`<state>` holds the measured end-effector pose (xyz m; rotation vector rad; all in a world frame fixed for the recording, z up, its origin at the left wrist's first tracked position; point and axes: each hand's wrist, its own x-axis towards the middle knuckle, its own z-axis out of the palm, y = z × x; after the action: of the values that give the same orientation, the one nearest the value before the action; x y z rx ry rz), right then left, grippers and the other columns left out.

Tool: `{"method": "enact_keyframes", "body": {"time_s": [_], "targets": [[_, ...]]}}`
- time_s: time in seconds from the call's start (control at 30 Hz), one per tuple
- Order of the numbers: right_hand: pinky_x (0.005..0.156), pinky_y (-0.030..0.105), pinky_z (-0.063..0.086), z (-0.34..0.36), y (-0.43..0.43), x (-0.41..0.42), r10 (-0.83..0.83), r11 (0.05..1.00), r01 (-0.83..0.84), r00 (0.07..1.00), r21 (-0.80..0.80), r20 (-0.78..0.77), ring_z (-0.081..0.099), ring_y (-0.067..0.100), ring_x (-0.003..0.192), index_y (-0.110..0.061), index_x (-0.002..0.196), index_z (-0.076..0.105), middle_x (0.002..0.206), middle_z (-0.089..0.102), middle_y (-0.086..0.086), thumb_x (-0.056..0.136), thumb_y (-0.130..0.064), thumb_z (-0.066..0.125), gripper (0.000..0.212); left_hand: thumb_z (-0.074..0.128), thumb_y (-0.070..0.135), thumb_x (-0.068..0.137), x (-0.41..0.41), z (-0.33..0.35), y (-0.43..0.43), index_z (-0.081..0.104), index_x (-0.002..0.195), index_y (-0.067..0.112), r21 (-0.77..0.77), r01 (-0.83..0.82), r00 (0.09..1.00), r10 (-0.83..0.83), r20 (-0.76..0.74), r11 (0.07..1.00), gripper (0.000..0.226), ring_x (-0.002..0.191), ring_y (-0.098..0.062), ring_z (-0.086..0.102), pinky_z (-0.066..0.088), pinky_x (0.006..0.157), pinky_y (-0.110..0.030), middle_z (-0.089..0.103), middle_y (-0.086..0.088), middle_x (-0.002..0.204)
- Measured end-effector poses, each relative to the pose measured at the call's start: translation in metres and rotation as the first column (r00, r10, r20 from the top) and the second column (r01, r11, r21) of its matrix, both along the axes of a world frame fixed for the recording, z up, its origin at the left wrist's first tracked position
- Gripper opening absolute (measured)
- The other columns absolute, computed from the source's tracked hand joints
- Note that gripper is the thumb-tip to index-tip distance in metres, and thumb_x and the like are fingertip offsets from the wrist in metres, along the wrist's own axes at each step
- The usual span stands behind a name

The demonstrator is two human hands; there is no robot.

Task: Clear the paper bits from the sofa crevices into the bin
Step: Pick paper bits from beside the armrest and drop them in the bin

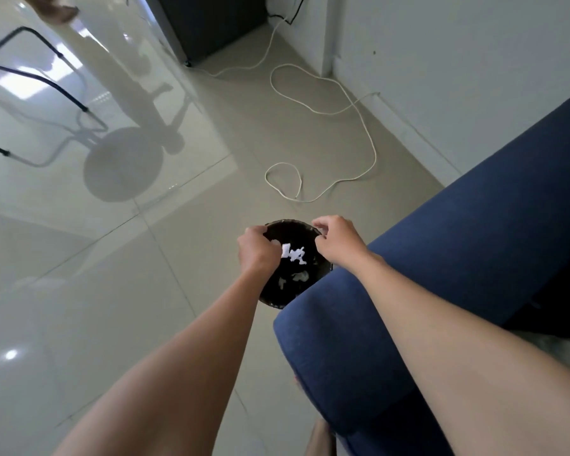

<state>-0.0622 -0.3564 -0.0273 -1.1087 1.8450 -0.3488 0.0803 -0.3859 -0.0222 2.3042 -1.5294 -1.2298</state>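
1. Head view: my left hand (257, 250) hangs over the bin's (273, 297) nine o'clock rim, fingers curled together; whether they pinch paper I cannot tell.
2. My right hand (338, 240) sits at its two o'clock rim, fingers loosely bent, nothing seen in them.
3. White paper bits (293, 253) lie inside the bin.
4. The blue sofa (441, 258) touches the bin at four o'clock.
5. A white cable (369, 143) loops on the floor (112, 291) at twelve o'clock.

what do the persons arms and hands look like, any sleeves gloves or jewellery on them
Both arms are bare from the frame's edge to the fingers: no sleeves in view. The left hand and right hand wear no gloves, and no watch, bracelet or ring shows on either wrist or on the fingers that can be seen. No markings or cables show on them.
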Motion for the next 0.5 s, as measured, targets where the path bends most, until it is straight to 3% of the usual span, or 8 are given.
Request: {"method": "enact_keyframes", "body": {"time_s": [0.07, 0.13, 0.17, 0.23, 0.3, 0.37, 0.43, 0.5], "targets": [[0.098, 0.034, 0.048, 0.008, 0.006, -0.008, -0.008, 1.000, 0.008, 1.000, -0.015, -0.015, 0.057, 0.026, 0.117, -0.009, 0.136, 0.051, 0.136, 0.055, 0.014, 0.092, -0.004, 0.045, 0.044, 0.055, 0.012, 0.088, -0.006, 0.006, 0.006, 0.061, 0.127, 0.008, -0.015, 0.051, 0.999, -0.051, 0.015, 0.999, 0.040, 0.115, -0.032, 0.059, 0.046, 0.096, -0.033, 0.063, -0.014, 0.126], [0.077, 0.030, 0.050, 0.015, 0.015, -0.019, -0.029, 0.999, 0.028, 0.999, -0.036, -0.023, 0.061, 0.019, 0.080, -0.011, 0.138, 0.048, 0.133, 0.057, 0.016, 0.093, -0.007, 0.045, 0.045, 0.054, 0.019, 0.088, -0.017, 0.014, 0.013, 0.068, 0.114, 0.011, -0.042, 0.138, 0.990, -0.137, 0.035, 0.990, 0.031, 0.106, -0.033, 0.063, 0.051, 0.089, -0.036, 0.068, -0.013, 0.115], [0.069, 0.029, 0.047, 0.018, 0.019, -0.025, -0.048, 0.998, 0.046, 0.999, -0.049, -0.024, 0.054, 0.013, 0.063, -0.012, 0.140, 0.046, 0.132, 0.057, 0.016, 0.094, -0.008, 0.045, 0.046, 0.054, 0.022, 0.087, -0.025, 0.018, 0.017, 0.068, 0.111, 0.013, -0.053, 0.186, 0.982, -0.183, 0.052, 0.981, 0.029, 0.104, -0.033, 0.064, 0.053, 0.087, -0.037, 0.069, -0.012, 0.111], [0.067, 0.029, 0.042, 0.024, 0.031, -0.042, -0.087, 0.994, 0.084, 0.995, -0.063, -0.038, 0.040, 0.006, 0.053, -0.014, 0.141, 0.045, 0.131, 0.058, 0.013, 0.093, -0.010, 0.045, 0.048, 0.054, 0.027, 0.088, -0.045, 0.027, 0.027, 0.065, 0.119, 0.017, -0.058, 0.286, 0.955, -0.280, 0.095, 0.957, 0.035, 0.112, -0.030, 0.061, 0.050, 0.089, -0.035, 0.068, -0.007, 0.118], [0.071, 0.033, 0.044, 0.036, 0.049, -0.063, -0.120, 0.992, 0.117, 0.991, -0.056, -0.059, 0.045, 0.012, 0.062, -0.016, 0.142, 0.044, 0.126, 0.059, 0.008, 0.093, -0.011, 0.045, 0.049, 0.053, 0.031, 0.090, -0.069, 0.037, 0.040, 0.055, 0.134, 0.020, -0.053, 0.389, 0.916, -0.381, 0.122, 0.920, 0.045, 0.124, -0.025, 0.054, 0.046, 0.094, -0.034, 0.060, -0.003, 0.132], [0.086, 0.038, 0.050, 0.053, 0.073, -0.087, -0.144, 0.989, 0.140, 0.986, -0.046, -0.086, 0.056, 0.022, 0.090, -0.015, 0.143, 0.043, 0.119, 0.058, 0.001, 0.095, -0.013, 0.046, 0.048, 0.052, 0.034, 0.092, -0.095, 0.048, 0.055, 0.047, 0.141, 0.022, -0.060, 0.482, 0.872, -0.472, 0.129, 0.874, 0.051, 0.129, -0.023, 0.050, 0.045, 0.096, -0.035, 0.056, -0.002, 0.138], [0.106, 0.041, 0.042, 0.068, 0.099, -0.114, -0.188, 0.982, 0.183, 0.976, -0.051, -0.113, 0.050, 0.027, 0.125, -0.013, 0.143, 0.042, 0.141, 0.049, 0.005, 0.096, -0.017, 0.047, 0.047, 0.051, 0.035, 0.092, -0.123, 0.060, 0.073, 0.045, 0.142, 0.022, -0.063, 0.568, 0.819, -0.557, 0.138, 0.820, 0.053, 0.125, -0.024, 0.054, 0.047, 0.095, -0.037, 0.056, -0.002, 0.138], [0.113, 0.042, 0.035, 0.082, 0.127, -0.143, -0.257, 0.965, 0.247, 0.957, -0.084, -0.138, 0.039, 0.026, 0.138, -0.012, 0.142, 0.042, 0.152, 0.039, 0.004, 0.097, -0.023, 0.048, 0.047, 0.052, 0.035, 0.091, -0.152, 0.070, 0.093, 0.047, 0.139, 0.021, -0.061, 0.648, 0.758, -0.636, 0.142, 0.759, 0.050, 0.117, -0.026, 0.059, 0.051, 0.092, -0.039, 0.056, -0.003, 0.136]]}}
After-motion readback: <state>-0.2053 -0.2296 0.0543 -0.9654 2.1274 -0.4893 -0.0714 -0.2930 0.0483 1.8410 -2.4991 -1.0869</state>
